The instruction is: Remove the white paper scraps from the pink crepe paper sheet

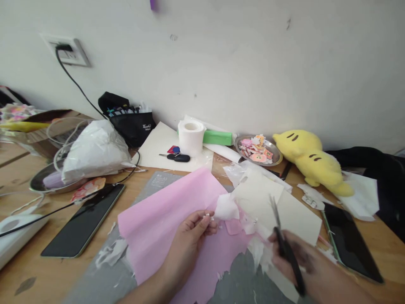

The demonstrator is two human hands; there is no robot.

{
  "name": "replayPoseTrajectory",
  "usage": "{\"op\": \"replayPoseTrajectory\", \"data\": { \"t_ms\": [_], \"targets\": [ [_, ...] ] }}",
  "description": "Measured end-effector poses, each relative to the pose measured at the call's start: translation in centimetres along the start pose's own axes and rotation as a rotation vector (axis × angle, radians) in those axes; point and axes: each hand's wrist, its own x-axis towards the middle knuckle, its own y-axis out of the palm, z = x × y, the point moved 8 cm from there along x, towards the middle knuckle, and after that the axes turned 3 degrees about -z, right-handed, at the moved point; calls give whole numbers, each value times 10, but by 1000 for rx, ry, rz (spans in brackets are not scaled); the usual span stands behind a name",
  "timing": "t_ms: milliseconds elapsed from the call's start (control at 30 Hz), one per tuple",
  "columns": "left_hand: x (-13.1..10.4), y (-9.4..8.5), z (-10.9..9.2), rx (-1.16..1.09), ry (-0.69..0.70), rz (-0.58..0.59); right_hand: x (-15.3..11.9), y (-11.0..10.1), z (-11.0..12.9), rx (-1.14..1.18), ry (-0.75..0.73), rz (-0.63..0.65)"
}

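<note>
My left hand (pixel 194 232) is closed in a pinch on a small white scrap (pixel 207 217); its exact kind is hard to make out. Below that hand spreads a large pink sheet (pixel 164 211) with a ragged lower edge. A crumpled white piece (pixel 227 207) lies just beyond my fingertips, beside a small pink piece (pixel 233 226). On the right, my right hand (pixel 292 255) is wrapped round the black handles of a pair of scissors (pixel 286 247), blurred by motion, with the blades pointing up and away. Cream paper sheets (pixel 294 215) lie behind the scissors.
A grey mat (pixel 243 274) lies underneath. Phones rest at left (pixel 85 219) and right (pixel 352 240). Farther back are a white roll (pixel 190 137), a folding knife (pixel 179 157), a metal dish (pixel 275 154) of paper cutouts, yellow plush toys (pixel 313 158) and a black pouch (pixel 136 128).
</note>
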Motion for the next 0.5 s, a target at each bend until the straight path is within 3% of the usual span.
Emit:
{"op": "replayPoseTrajectory", "data": {
  "t_ms": [67,167,267,500],
  "targets": [
    [-1,-1,0,28,2,-8,4,-48,-6,-384,58,-369],
    [-2,-3,0,41,2,-10,7,-76,-4,-604,42,-607],
    [-3,-2,0,56,11,25,8,-75,0,-708,-3,-646],
    [-4,5,7,97,29,99,0,-46,31,-863,-147,-576]
  ]
}}
